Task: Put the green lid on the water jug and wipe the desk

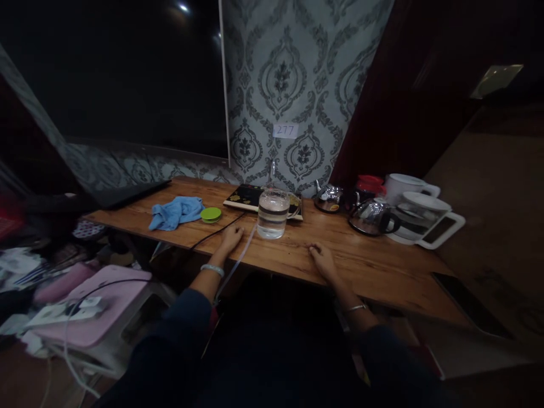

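A clear glass pot (272,225) partly filled with water stands upright near the front of the wooden table, in front of a black induction cooker (244,197) with a gold flower pattern. My left hand (232,238) rests at the table's front edge, left of the pot and apart from it. Its fingers are curled in, with nothing visible in them. To the right of the pot lies my right hand (323,262), loosely closed on the tabletop and touching no object that I can see. A bright green lid-like disc (211,213) lies beside a crumpled blue cloth (176,212).
Two shiny metal kettles (370,215) and white-handled pitchers (419,218) stand on the right. A dark phone-like slab (471,303) lies at the right edge. A black cord (212,233) crosses the table. A pink stool (106,300) holds a power strip (68,313).
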A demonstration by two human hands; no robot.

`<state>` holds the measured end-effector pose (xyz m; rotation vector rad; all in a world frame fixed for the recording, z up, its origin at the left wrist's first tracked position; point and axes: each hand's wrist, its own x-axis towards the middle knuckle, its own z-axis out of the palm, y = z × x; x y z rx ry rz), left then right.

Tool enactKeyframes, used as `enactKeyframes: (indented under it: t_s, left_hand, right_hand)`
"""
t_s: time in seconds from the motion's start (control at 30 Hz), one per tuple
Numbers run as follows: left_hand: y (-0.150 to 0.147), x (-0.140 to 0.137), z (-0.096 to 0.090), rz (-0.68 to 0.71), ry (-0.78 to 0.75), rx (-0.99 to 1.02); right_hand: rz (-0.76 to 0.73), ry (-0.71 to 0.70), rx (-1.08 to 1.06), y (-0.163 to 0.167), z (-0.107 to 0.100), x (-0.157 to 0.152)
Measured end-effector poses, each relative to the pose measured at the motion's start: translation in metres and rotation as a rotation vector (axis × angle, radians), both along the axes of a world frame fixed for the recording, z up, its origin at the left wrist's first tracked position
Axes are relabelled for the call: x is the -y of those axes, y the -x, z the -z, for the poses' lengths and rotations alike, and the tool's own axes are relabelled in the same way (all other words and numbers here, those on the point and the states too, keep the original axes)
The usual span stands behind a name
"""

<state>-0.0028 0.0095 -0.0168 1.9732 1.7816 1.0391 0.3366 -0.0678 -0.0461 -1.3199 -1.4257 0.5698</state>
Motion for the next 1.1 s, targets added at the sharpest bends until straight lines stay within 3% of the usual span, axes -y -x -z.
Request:
enactKeyframes:
  t_s: [0.3,0.4,0.5,0.67,0.8,0.97,1.1]
  left_hand:
    - [-0.005,0.013,0.002,0.001,-0.080,0.038]
    - [0.002,0.012,-0.007,-0.029,-0.135,0.039]
    - [0.030,0.004,-0.028,-0.136,-0.206,0.018]
    - [0.109,-0.010,-0.063,-0.368,-0.244,-0.056]
    - [0.158,-0.023,-0.065,-0.576,-0.047,-0.351]
    - [0.180,-0.035,-0.052,-0.578,0.244,-0.421]
    - [0.188,-0.039,-0.047,-0.563,0.203,-0.528]
  right_hand:
    - [0.031,-0.046,0.128,0.000,0.006,0.004]
    - [0.016,-0.025,0.137,-0.001,0.007,0.003]
    - [0.019,-0.002,0.159,-0.002,0.008,0.003]
    - [0.040,0.030,0.164,-0.001,0.002,0.009]
    - [0.035,0.049,0.156,0.003,-0.010,0.017]
    - [0.049,0.114,0.171,0.003,-0.016,0.022]
    - [0.057,0.159,0.184,0.000,-0.016,0.025]
